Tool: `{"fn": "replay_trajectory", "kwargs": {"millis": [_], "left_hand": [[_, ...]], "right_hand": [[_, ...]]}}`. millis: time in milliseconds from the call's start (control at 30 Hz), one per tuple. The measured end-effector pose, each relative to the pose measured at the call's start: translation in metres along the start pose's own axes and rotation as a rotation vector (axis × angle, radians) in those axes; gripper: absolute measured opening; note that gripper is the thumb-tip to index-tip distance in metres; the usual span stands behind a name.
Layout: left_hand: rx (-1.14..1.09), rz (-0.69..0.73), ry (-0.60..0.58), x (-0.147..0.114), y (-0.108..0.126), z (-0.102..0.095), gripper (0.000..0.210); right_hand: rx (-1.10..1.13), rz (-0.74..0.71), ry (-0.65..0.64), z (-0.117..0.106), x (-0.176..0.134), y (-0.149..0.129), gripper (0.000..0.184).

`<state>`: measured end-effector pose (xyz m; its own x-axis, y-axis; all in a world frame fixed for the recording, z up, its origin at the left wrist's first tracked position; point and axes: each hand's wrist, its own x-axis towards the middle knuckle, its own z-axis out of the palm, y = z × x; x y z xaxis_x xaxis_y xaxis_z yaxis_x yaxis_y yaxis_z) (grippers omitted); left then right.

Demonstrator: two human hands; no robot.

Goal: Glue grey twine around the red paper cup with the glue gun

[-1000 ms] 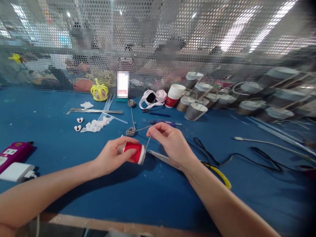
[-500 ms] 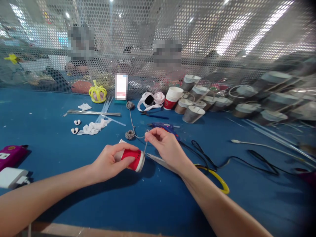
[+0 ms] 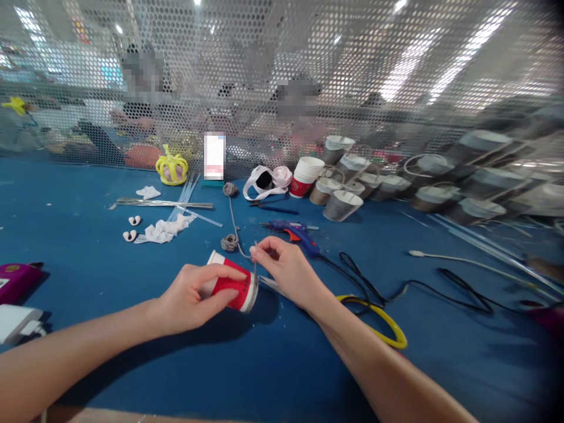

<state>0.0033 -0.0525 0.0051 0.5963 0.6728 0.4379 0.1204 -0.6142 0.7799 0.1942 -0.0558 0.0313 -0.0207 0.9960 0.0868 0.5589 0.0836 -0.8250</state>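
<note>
My left hand [image 3: 198, 292] is wrapped around a red and white paper cup [image 3: 232, 283], which lies tilted on its side above the table. Between thumb and fingertips, my right hand [image 3: 282, 265] pinches a grey yarn strand [image 3: 245, 254] at the cup's right end. That strand runs back to a small grey yarn bundle [image 3: 230, 242], and another bundle [image 3: 230, 188] sits farther back. Partly hidden under my right wrist are scissors with a yellow handle [image 3: 390, 326]. A blue glue gun [image 3: 296, 230] lies just beyond my right hand.
Stacked paper cups [image 3: 307, 176] and several grey wrapped cups [image 3: 342, 205] stand at the back right, before a perforated metal screen [image 3: 247, 76]. Pliers [image 3: 277, 208], white lace [image 3: 165, 229] and a yellow crown-shaped piece [image 3: 171, 168] lie behind. A black cord [image 3: 420, 281] crosses the right side.
My right hand has moved slightly left and down with the yarn, closer to the cup's end. My left hand still holds the cup, now turned a little.
</note>
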Motion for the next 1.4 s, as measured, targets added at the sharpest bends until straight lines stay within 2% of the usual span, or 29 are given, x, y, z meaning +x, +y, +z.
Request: {"fn": "replay_trajectory", "kwargs": {"millis": [233,467,567,700,833,900,1000,1100,1400], "left_hand": [[0.03,0.171,0.037,-0.001,-0.004,0.0,0.018],[0.031,0.155,0.053,-0.003,-0.006,-0.001,0.018],[-0.015,0.08,0.052,-0.002,-0.003,-0.001,0.016],[-0.202,-0.188,0.145,0.003,0.004,-0.001,0.013],[-0.442,-0.442,0.292,0.012,0.003,-0.001,0.019],[-0.506,-0.531,0.324,0.015,0.0,-0.001,0.023],[-0.535,-0.562,0.329,0.017,-0.004,0.0,0.024],[-0.465,-0.556,0.327,0.018,-0.005,0.0,0.023],[-0.344,-0.519,0.292,0.016,-0.006,-0.001,0.023]], "right_hand": [[-0.034,0.018,-0.019,0.005,0.0,0.003,0.021],[0.013,0.034,-0.056,0.006,0.0,0.008,0.021],[0.016,0.036,-0.064,0.007,0.001,0.008,0.023],[-0.076,0.058,-0.072,0.01,0.005,0.012,0.02],[-0.234,0.048,0.044,0.007,0.006,0.013,0.01],[-0.2,0.013,0.089,0.005,0.004,0.01,0.013],[0.012,-0.004,-0.046,0.004,-0.002,0.002,0.017],[0.143,0.045,-0.175,0.007,-0.007,-0.005,0.015],[0.165,0.052,-0.162,0.013,-0.007,0.0,0.012]]}}
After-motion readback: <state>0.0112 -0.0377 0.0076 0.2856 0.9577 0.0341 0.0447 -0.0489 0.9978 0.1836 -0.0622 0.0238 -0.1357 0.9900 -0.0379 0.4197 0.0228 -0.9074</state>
